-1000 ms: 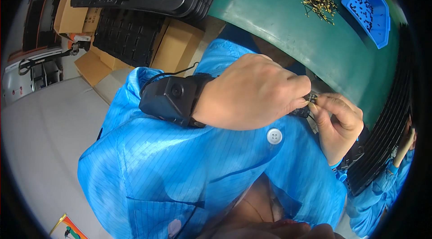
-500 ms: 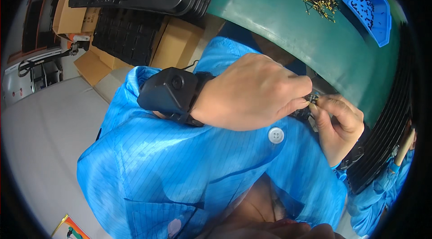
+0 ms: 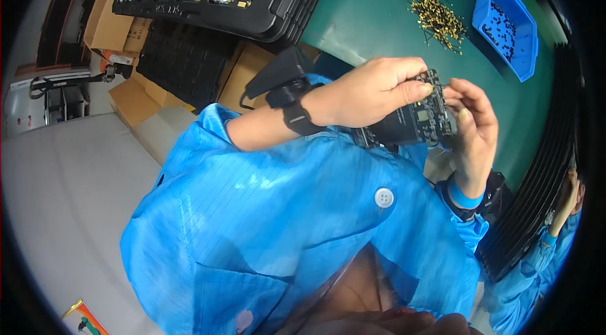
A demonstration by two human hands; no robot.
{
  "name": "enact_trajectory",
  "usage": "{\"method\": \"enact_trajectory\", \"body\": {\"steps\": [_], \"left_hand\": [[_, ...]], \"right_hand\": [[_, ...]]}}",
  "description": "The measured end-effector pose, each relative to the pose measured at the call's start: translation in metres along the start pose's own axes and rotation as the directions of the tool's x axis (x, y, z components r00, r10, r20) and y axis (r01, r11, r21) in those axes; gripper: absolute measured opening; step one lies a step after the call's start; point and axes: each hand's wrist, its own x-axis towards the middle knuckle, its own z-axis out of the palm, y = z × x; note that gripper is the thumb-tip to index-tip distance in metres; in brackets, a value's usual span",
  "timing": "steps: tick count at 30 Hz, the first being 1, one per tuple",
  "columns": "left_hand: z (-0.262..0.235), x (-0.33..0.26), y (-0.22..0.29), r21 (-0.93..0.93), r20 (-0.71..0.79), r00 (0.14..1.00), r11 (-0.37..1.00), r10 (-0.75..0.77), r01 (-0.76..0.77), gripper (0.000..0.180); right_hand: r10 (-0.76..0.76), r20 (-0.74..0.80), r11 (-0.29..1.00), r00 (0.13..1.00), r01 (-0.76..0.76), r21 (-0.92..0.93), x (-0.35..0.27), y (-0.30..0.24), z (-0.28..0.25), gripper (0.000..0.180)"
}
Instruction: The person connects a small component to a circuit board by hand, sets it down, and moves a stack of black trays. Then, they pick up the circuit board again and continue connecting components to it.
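Note:
My left hand (image 3: 379,90) is closed on a dark circuit board (image 3: 424,113), its thumb lying over the upper part. The board is tilted in front of my chest, and its populated face with small components shows. At the board's right edge is my right hand (image 3: 475,121), with thumb and fingers curled toward each other. Whatever lies between those fingertips is too small or hidden to make out. A black strapped device (image 3: 291,85) sits on my left wrist.
On the green table (image 3: 372,0) lies a pile of small black-and-gold cable pieces (image 3: 439,22). Beside it stands a blue bin (image 3: 529,60) holding small black parts. Stacked black trays (image 3: 265,22) carry several boards at the upper left, above cardboard boxes (image 3: 136,98). Another person's arm (image 3: 562,209) shows far right.
Both hands have moved up toward the table, and the circuit board has turned so more of its face shows. My left wrist has rotated; the right fingers have shifted along the board's edge.

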Motion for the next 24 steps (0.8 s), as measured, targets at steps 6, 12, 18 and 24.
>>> {"method": "enact_trajectory", "body": {"steps": [6,12,18,24], "left_hand": [[0.004,0.004,0.004,-0.146,0.066,0.998,0.989,0.001,0.008,0.029],[0.002,0.003,0.009,-0.09,0.066,0.998,0.996,0.007,-0.001,0.03],[0.007,0.002,0.005,-0.094,0.046,0.999,0.995,0.018,-0.014,0.027],[0.007,0.0,0.01,-0.036,0.034,0.999,0.999,0.034,-0.033,0.026]], "right_hand": [[-0.043,0.018,0.992,0.999,0.04,0.116,0.02,0.004,0.011,0.01],[-0.065,0.088,0.997,0.994,0.061,0.047,0.016,0.001,0.01,0.009],[-0.084,0.107,0.996,0.991,0.085,-0.009,0.014,0.0,0.009,0.008],[-0.059,0.112,0.996,0.992,0.052,0.07,0.014,0.006,0.01,0.012]]}}
